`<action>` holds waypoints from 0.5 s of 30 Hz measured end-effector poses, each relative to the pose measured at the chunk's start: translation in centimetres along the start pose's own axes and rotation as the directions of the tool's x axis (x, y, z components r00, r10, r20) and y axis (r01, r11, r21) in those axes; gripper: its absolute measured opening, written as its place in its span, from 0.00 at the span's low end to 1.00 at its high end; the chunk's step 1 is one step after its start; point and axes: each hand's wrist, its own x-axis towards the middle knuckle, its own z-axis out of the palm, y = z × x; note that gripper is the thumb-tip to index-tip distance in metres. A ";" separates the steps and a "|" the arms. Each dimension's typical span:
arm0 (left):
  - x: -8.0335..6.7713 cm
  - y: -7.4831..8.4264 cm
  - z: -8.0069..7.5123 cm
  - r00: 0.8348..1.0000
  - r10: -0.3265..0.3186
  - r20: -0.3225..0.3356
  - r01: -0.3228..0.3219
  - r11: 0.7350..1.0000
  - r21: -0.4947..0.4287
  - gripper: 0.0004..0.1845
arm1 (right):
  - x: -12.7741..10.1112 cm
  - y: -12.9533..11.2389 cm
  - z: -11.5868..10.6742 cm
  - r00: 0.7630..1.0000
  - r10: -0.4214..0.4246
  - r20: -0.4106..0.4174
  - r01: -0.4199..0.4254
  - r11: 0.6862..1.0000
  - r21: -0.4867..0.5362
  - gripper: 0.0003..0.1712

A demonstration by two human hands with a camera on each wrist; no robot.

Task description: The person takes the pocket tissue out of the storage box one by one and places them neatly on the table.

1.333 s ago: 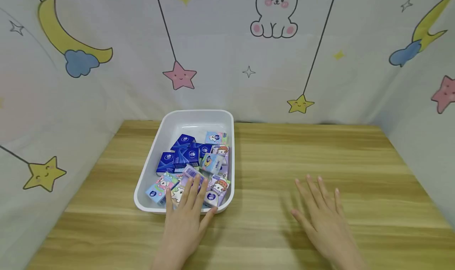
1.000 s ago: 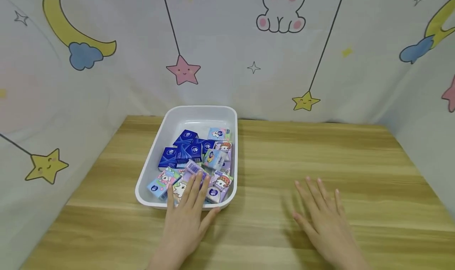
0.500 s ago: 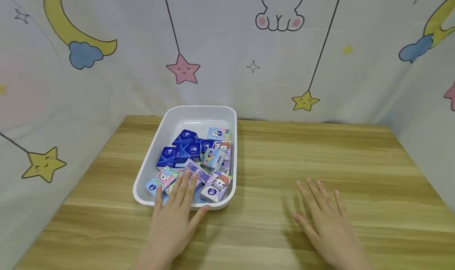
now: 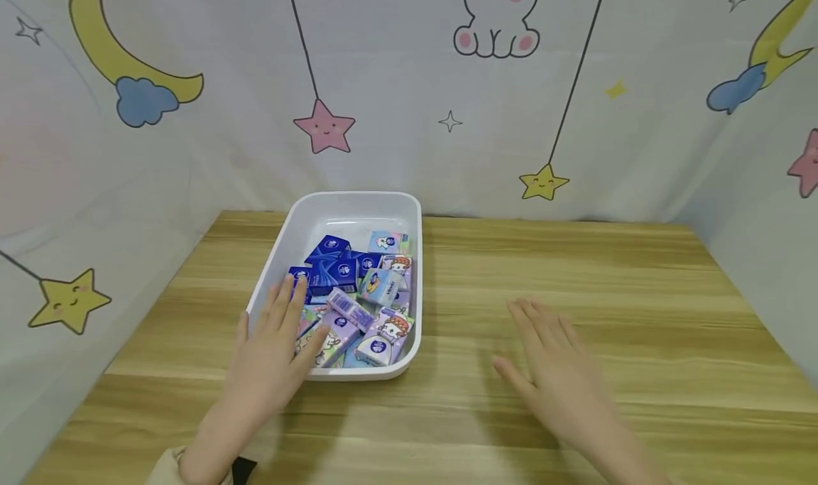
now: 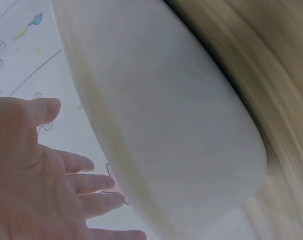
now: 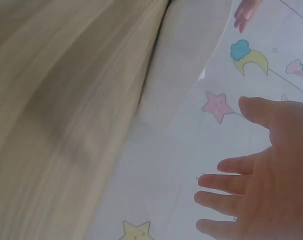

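A white plastic bin (image 4: pixel 348 208) stands on the wooden table (image 4: pixel 575 279) and holds several small tissue packs, dark blue ones (image 4: pixel 335 268) at the back and cartoon-printed purple ones (image 4: pixel 377 339) in front. My left hand (image 4: pixel 271 343) lies flat with straight fingers over the bin's near left rim, fingertips reaching above the packs. In the left wrist view the left hand (image 5: pixel 36 175) is spread next to the bin's outer wall (image 5: pixel 161 130). My right hand (image 4: pixel 549 364) is open, palm down, on or just above the bare table right of the bin; the right wrist view shows the right hand (image 6: pixel 261 170) with fingers spread.
Fabric walls printed with moons, stars and a rabbit (image 4: pixel 495 16) enclose the table on the left, back and right. Bare wooden tabletop (image 4: pixel 639 329) stretches to the right of the bin.
My left hand has slid leftward from the bin's near middle to its near left rim. My right hand has shifted a little to the left and forward. The bin stays put.
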 end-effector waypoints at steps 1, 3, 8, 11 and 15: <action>0.3 -0.3 0.0 1.000 -0.004 0.003 0.004 1.000 -0.006 0.40 | 0.4 -0.3 0.1 1.000 -0.001 0.008 0.001 1.000 0.006 0.44; 0.9 -0.9 -0.1 1.000 -0.009 0.005 0.009 1.000 -0.016 0.41 | 1.1 -0.9 0.3 1.000 -0.005 0.012 0.005 1.000 0.022 0.46; 2.2 -2.0 0.2 1.000 -0.019 0.009 0.019 1.000 -0.007 0.41 | 2.8 -2.6 1.0 0.999 -0.032 -0.016 0.033 0.997 0.063 0.48; 2.8 -2.4 0.4 0.999 -0.029 0.015 0.029 1.000 0.003 0.42 | 3.6 -3.5 1.4 0.999 -0.030 -0.014 0.031 0.995 0.094 0.49; 3.3 -3.0 0.4 0.999 -0.043 0.023 0.043 0.999 0.016 0.42 | 4.5 -4.9 1.9 1.000 -0.010 0.010 0.008 0.990 0.139 0.51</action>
